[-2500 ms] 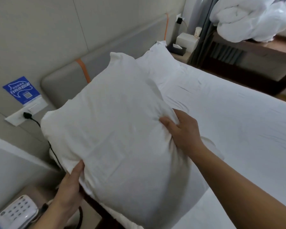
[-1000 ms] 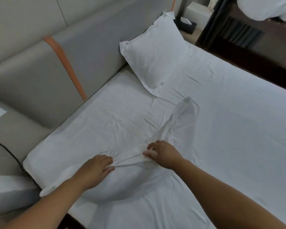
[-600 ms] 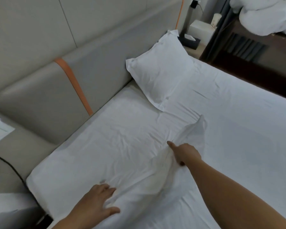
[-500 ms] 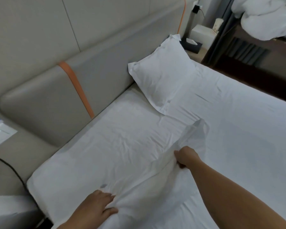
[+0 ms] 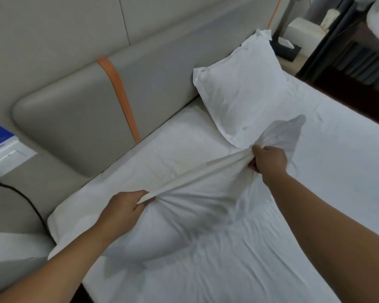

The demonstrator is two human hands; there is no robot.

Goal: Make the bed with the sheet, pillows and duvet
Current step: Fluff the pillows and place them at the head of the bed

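both hands [image 5: 123, 206] [image 5: 268, 159] stretch near pillow's [image 5: 166, 171] wrinkled cotton flap taut.

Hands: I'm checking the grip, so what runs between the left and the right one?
In the head view, a taut edge of the near pillow's case stretches from left hand to right hand.

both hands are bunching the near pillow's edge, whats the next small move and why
Probably pull the two hands apart and lay the edge flat. The left hand and right hand pinch a taut ridge of the near pillow, which looks rumpled beside the far pillow.
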